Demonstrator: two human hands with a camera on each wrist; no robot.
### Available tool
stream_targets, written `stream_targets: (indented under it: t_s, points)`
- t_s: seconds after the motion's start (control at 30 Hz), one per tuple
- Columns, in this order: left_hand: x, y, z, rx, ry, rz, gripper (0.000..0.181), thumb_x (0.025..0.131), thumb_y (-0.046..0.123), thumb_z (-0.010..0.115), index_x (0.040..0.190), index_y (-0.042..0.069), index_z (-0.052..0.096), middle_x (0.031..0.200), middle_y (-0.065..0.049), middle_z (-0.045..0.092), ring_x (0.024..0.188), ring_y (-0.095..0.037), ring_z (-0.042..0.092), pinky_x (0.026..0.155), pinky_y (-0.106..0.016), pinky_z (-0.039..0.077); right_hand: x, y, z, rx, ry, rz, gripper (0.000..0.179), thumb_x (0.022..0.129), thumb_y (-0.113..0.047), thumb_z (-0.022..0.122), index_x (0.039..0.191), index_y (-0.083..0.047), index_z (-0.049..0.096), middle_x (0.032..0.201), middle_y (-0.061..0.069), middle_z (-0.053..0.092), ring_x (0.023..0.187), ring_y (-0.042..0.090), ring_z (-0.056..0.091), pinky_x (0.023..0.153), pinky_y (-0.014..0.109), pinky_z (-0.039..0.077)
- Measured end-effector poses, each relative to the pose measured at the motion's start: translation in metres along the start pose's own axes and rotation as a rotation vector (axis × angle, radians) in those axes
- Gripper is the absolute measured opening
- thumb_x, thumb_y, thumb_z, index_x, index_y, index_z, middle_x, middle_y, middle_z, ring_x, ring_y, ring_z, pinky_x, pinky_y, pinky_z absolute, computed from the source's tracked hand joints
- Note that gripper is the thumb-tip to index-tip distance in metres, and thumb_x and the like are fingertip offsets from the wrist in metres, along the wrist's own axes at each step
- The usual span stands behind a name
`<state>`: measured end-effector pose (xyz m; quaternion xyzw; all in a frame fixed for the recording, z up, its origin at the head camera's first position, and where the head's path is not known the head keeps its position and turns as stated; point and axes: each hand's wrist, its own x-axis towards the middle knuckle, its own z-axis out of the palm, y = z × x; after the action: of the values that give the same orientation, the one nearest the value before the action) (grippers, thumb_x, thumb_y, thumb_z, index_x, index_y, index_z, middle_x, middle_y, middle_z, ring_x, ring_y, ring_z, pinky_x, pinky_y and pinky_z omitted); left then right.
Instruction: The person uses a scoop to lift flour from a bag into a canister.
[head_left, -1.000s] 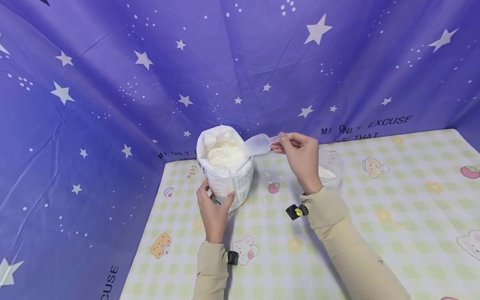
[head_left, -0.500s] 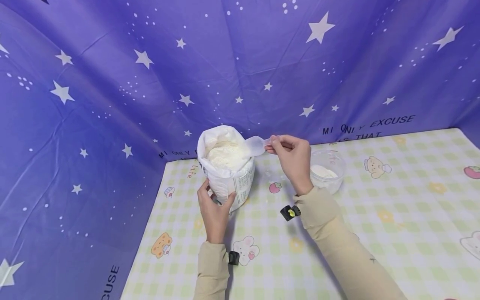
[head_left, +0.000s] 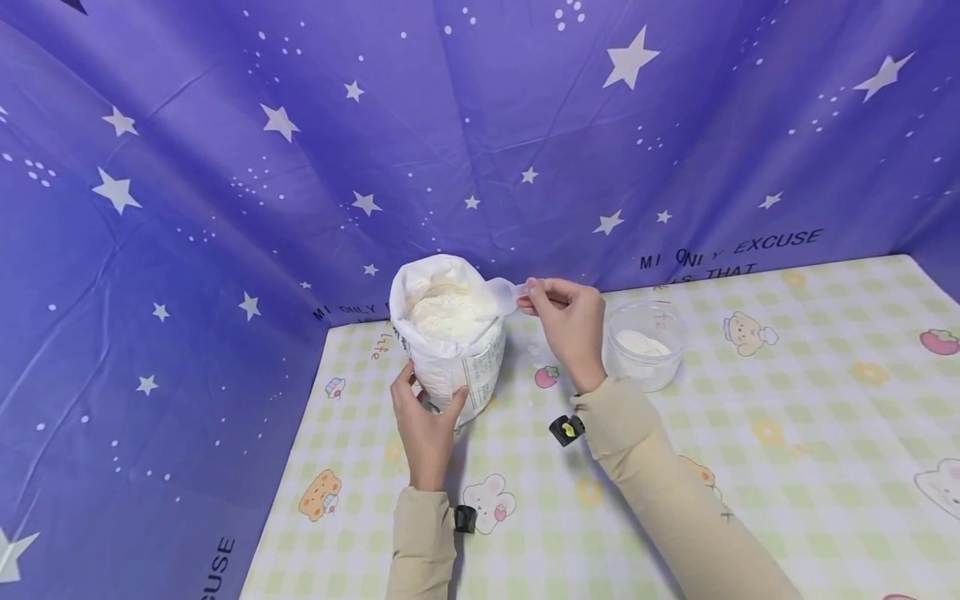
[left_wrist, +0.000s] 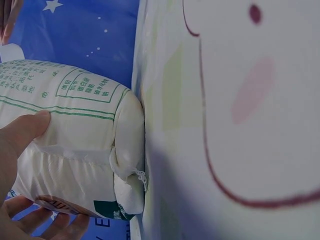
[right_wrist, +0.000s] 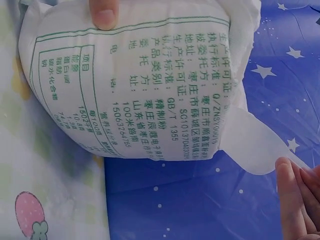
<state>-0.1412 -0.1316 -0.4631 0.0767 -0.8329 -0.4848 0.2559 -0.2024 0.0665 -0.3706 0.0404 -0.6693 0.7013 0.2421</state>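
An upright white bag (head_left: 457, 371) with green print stands at the table's back left, its top folded wide around pale flour (head_left: 446, 312). My left hand (head_left: 427, 425) grips the bag low on its near side; in the left wrist view the thumb (left_wrist: 30, 127) lies across the print and the other fingers reach round beneath. My right hand (head_left: 566, 325) pinches the handle of a translucent plastic scoop (head_left: 499, 296). The scoop's bowl dips over the bag's right rim, and its front end is hidden there. In the right wrist view the scoop (right_wrist: 255, 142) overlaps the bag's mouth.
Right of my right hand stands a clear round tub (head_left: 651, 375) with some white powder (head_left: 641, 343) in it. A checked cloth (head_left: 810, 433) covers the table. Blue star-printed curtain (head_left: 480, 108) hangs close behind the bag and along the left side.
My right hand has moved left, bringing the scoop further over the bag's rim, and more of the tub shows behind it. The left hand keeps its hold on the bag.
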Motion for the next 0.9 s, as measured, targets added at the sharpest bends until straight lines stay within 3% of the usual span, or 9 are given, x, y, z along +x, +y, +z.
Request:
stream_targets:
  t_s: [0.43,0.63,0.77,0.9]
  points:
    - [-0.001,-0.001,0.0,0.005,-0.002,0.008,0.083,0.074,0.012,0.087,0.142,0.003,0.04,0.135,-0.014,0.047,0.126,-0.027,0.048,0.103,-0.037,0.053,-0.003,0.006,0.005,0.038,-0.073,0.104,0.026,0.096,-0.012,0.066,0.101,0.012,0.072,0.089,0.029,0.072,0.081,0.039,0.073,0.066,0.035,0.064]
    - [-0.001,0.002,0.001,0.016,-0.001,0.007,0.083,0.074,0.012,0.087,0.141,0.002,0.041,0.134,-0.015,0.047,0.127,-0.028,0.048,0.104,-0.037,0.052,-0.006,-0.012,0.009,0.041,-0.088,0.147,0.024,0.096,-0.005,0.062,0.102,0.018,0.069,0.092,0.034,0.069,0.085,0.047,0.07,0.069,0.043,0.063]
    - [-0.001,0.003,0.0,0.017,-0.001,0.001,0.083,0.074,0.012,0.087,0.141,0.003,0.041,0.135,-0.015,0.047,0.127,-0.028,0.048,0.104,-0.037,0.052,-0.01,-0.027,0.01,0.04,-0.09,0.136,0.024,0.096,-0.001,0.061,0.101,0.021,0.067,0.091,0.038,0.068,0.087,0.051,0.068,0.068,0.034,0.063]
    - [0.0,0.003,0.0,0.018,0.004,-0.001,0.083,0.073,0.012,0.087,0.141,0.002,0.041,0.135,-0.015,0.047,0.127,-0.028,0.048,0.104,-0.037,0.052,-0.01,-0.022,0.014,0.049,-0.096,0.133,0.024,0.096,-0.002,0.062,0.101,0.021,0.067,0.091,0.038,0.067,0.087,0.052,0.067,0.07,0.037,0.063]
